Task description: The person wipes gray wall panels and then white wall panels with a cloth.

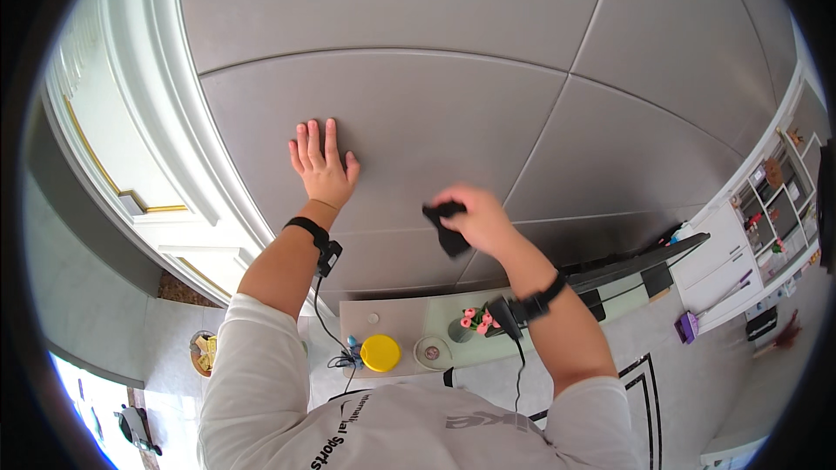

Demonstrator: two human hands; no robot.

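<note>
My left hand [326, 167] lies on the grey wall panel [409, 113], its fingers stretched upward and apart. To the right and lower, my right hand [475, 213] is closed on a black cloth [448, 228], which hangs down from the fingers at their left. This hand is slightly blurred, and I cannot tell whether the cloth touches the panel. Thin seams divide the wall into large panels. Each wrist wears a black strap with a small box and a cable.
Below the wall runs a low cabinet [409, 309] with a yellow round container [380, 353], a vase of pink flowers [477, 322] and a round dish [432, 352]. A dark television [640, 259] stands at the right. White moulding [187, 122] borders the panels on the left; shelves [775, 209] stand far right.
</note>
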